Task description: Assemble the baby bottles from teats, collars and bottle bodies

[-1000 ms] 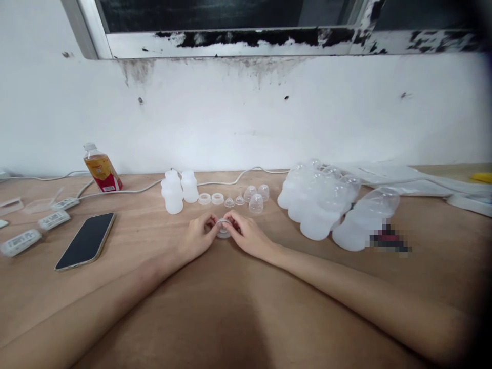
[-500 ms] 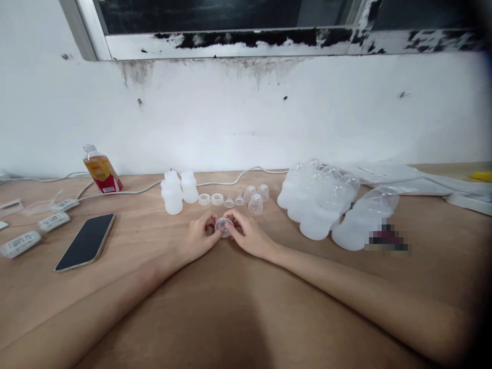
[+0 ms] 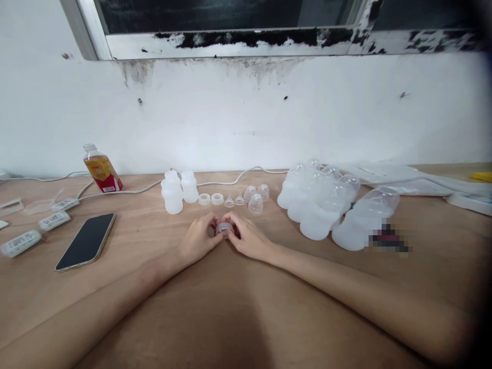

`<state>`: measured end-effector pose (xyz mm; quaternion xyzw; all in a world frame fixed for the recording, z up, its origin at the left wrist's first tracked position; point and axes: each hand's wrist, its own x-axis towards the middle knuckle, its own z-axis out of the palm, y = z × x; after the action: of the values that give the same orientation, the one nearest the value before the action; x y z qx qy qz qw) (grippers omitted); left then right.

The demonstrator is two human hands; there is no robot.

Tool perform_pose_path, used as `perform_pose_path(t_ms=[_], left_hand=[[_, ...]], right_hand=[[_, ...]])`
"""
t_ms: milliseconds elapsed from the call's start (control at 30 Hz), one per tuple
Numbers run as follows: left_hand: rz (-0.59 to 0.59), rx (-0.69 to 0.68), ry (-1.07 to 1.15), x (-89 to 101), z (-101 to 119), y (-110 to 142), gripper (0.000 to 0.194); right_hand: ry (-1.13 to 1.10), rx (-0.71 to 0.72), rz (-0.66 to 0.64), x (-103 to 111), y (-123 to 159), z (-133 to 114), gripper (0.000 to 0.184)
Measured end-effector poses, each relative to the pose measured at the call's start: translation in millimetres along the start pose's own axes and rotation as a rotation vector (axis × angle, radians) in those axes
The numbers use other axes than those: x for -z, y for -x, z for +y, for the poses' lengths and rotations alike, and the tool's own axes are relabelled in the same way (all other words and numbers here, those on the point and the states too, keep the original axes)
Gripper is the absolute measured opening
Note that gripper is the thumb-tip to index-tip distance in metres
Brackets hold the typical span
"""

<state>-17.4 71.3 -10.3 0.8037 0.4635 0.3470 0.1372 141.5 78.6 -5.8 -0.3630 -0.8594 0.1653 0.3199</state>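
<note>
Between my left hand (image 3: 200, 236) and my right hand (image 3: 246, 233) is a translucent bottle collar ring (image 3: 224, 227), low over the table. Thumbs and fingertips of both hands close on its sides. Whether a nipple sits inside the ring is hard to make out. Just beyond the hands stand two loose collar rings (image 3: 210, 198), two clear nipples (image 3: 234, 201) and several clear dome caps (image 3: 255, 200). Behind, to the left, are several frosted baby bottles (image 3: 173, 193) without caps.
Capped baby bottles (image 3: 315, 205) crowd the right side, with a plastic bag (image 3: 403, 177) behind. At left lie a phone (image 3: 86, 241), small labelled packets (image 3: 54, 221) and a drink bottle (image 3: 103, 171). A white cable (image 3: 230, 183) runs along the wall. A pixelated patch hides something at right.
The ring has tilted between my fingers: its face was turned up towards me, and now its side wall shows more. Both hands have stayed almost in place.
</note>
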Motion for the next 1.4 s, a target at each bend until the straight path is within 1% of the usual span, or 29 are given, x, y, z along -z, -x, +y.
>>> perform_pose_path(t_ms=[200,467,800,967,1100,1200,1400], left_hand=[[-0.003,0.021,-0.056,-2.9,-5.3,-0.1,0.014],[-0.014,0.018,-0.03,-4.6,-4.4,0.8,0.01],[-0.001,-0.004,-0.101,-3.3,1.7,-0.1,0.01],[-0.031,0.013,-0.088,-1.3,-0.6,1.7,0.01],[-0.021,-0.032,-0.122,-0.1,-2.7,3.8,0.017],[-0.016,-0.05,-0.109,0.1,-1.3,3.8,0.014],[-0.03,-0.024,-0.042,-0.5,2.6,0.1,0.012]], right_hand=[[0.008,-0.021,-0.051,2.9,1.1,-3.0,0.023],[0.061,-0.046,-0.053,0.9,0.6,-4.2,0.022],[0.111,-0.02,-0.075,-2.1,0.6,-1.4,0.022],[0.103,0.011,-0.073,-0.8,2.1,-0.9,0.023],[0.102,-0.022,-0.082,1.3,2.5,-2.1,0.026],[0.089,-0.029,-0.081,1.6,1.7,-3.3,0.026],[0.039,-0.072,-0.063,0.2,-1.1,-5.1,0.023]])
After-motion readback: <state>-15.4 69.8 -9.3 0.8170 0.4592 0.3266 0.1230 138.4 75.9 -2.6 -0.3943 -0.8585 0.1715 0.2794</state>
